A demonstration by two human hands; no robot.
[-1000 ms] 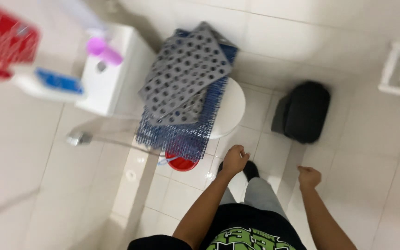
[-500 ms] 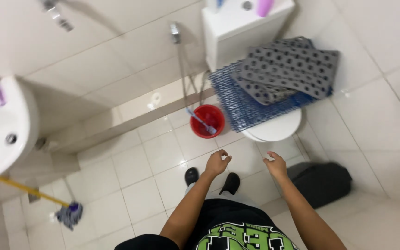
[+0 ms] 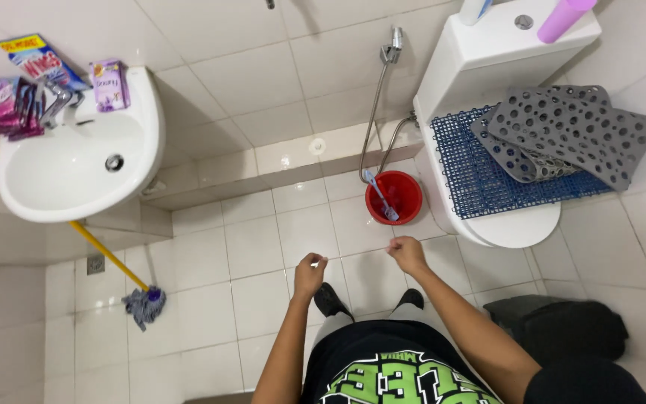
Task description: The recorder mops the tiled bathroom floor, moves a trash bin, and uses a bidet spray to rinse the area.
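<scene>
In the head view, the person is standing on a white tiled floor and looking down. The left hand is curling into a loose fist and is holding nothing. The right hand is curling shut too, with the fingertips pressed together, and it is holding nothing that shows. Both hands are hanging in the air, a little apart from each other.

A red bucket is sitting on the floor just past the right hand, with a small blue brush leaning inside it. The bucket is right beside the white toilet. A blue mat and a grey mat with holes are lying on the toilet lid. Far off to the left of the bucket, a white sink is hanging on the wall, and a mop with a yellow handle is resting under it. A dark bin is sitting near the toilet, by the person's right arm.
</scene>
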